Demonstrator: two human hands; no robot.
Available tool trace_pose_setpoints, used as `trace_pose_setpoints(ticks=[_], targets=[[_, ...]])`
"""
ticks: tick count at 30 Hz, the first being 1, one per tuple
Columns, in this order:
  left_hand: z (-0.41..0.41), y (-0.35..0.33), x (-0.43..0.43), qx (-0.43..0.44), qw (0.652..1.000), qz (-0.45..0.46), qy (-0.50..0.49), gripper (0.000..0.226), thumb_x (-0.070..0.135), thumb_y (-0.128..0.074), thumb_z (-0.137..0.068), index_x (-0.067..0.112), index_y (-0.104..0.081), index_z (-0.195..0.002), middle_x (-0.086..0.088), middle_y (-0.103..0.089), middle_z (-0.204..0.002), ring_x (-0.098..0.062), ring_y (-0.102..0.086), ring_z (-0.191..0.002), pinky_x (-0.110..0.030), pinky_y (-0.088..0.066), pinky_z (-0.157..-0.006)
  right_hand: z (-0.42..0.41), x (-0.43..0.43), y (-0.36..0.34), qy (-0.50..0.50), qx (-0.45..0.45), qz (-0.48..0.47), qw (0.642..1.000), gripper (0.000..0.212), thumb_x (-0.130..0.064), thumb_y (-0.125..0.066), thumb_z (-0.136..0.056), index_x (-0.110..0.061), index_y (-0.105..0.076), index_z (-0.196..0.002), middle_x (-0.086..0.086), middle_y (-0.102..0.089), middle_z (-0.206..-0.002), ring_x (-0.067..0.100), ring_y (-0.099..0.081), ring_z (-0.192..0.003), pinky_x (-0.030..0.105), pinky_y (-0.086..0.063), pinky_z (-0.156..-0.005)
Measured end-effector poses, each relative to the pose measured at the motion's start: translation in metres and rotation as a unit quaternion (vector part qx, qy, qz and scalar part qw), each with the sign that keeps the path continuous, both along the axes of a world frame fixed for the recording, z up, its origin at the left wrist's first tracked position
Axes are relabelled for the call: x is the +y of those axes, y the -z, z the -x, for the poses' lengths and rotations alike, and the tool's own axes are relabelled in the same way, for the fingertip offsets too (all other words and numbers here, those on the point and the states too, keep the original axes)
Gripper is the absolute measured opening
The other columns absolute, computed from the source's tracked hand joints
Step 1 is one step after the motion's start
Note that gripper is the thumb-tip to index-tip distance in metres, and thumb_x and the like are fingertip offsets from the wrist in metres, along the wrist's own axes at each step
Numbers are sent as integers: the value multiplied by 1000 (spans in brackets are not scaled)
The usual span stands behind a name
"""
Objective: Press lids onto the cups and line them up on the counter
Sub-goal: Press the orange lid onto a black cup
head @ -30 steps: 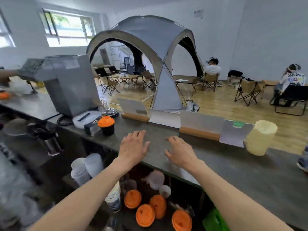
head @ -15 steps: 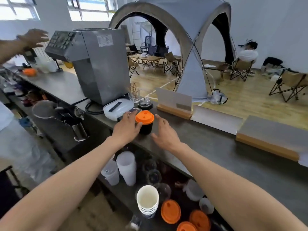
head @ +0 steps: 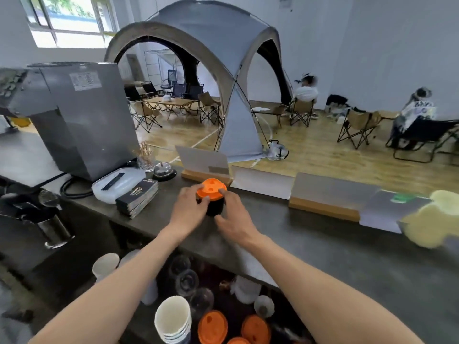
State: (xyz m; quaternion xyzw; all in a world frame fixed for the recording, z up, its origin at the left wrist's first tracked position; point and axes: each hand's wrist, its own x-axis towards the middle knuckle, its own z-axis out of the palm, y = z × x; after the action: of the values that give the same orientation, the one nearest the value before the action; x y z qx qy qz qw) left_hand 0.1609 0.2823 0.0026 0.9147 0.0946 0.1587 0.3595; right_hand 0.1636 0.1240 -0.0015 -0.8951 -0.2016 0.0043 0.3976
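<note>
Orange lid (head: 211, 189) tops a black cup (head: 214, 208) on the counter (head: 323, 247) — left hand (head: 188, 214) and right hand (head: 236, 220) both grip it.

On the dark counter (head: 323, 259), a black cup (head: 214, 209) with an orange lid (head: 211, 190) is held between the left hand (head: 187, 213) and right hand (head: 236, 220). Booklets (head: 137, 197), a clear box (head: 116, 181) and a bell (head: 162, 170) are set left of the left hand; card stands (head: 323, 202) are ranged beyond the right.

Orange lid (head: 211, 189) on black cup (head: 214, 208); dark grey counter (head: 323, 249).
</note>
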Motion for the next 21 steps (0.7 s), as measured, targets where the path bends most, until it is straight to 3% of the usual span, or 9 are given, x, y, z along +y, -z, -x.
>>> trace_pose_setpoints(ticks=[3, 8, 12, 21], targets=[[-2, -9, -78, -26, 998, 17, 61, 42, 27, -67, -94, 20, -62, -134, -10, -58, -130, -28, -63, -116, -40, -47, -106, 9, -79, -7, 70, -26, -9, 997, 75, -14, -57, -90, -24, -26, -156, 6, -35, -152, 29, -50, -130, 41, -43, -108], [20, -22, -224, -53, 985, 31, 159, 36, 27, -68, -94, 22, -65, -129, -7, -58, -123, -23, -63, -112, -39, -49, -105, 48, -230, -16, 184, -66, -28, 980, 64, -5, -56, -85, -22, -46, -145, 3, -46, -131, 25, -57, -111, 38, -47, -101], [54, -12, -327, -55, 971, 45, 228, 35, 29, -70, -93, 24, -66, -127, -1, -58, -118, -22, -64, -109, -41, -52, -102, 93, -336, -6, 247, -89, -55, 963, 65, -2, -57, -79, -25, -53, -140, -1, -51, -124, 18, -56, -110, 31, -45, -101], [127, 14, -441, -27, 963, 55, 264, 36, 33, -67, -95, 32, -61, -131, 6, -51, -123, -8, -64, -98, -32, -56, -94, 172, -441, 21, 303, -76, -74, 947, 61, -2, -60, -84, -25, -54, -140, -3, -51, -123, 12, -54, -114, 21, -40, -98]])
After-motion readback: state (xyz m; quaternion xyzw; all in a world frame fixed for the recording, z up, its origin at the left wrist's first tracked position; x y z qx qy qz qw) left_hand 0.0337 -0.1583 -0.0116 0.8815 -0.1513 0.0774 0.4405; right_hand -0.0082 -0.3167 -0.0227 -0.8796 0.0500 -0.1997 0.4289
